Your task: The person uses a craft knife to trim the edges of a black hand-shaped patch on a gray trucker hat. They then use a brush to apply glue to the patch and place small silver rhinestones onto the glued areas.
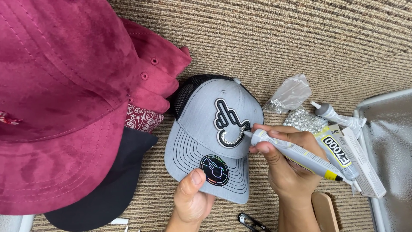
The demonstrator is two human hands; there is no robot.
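maroon cap (64,99) nearest | right hand (287,167) clamps glue tube (296,155), nozzle up-left at emblem | left hand (193,199) pinches grey cap (206,129) brim

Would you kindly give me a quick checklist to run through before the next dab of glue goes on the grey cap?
1. Left hand steadies the cap by its brim: ok.
2. Right hand grips the glue tube: ok.
3. Nozzle tip meets the emblem at the rhinestone row: ok.
4. Loose rhinestones lie within reach beside the cap: ok.
5. Glue flowing from the tip: cannot tell.
6. Red cap clear of the emblem: ok.
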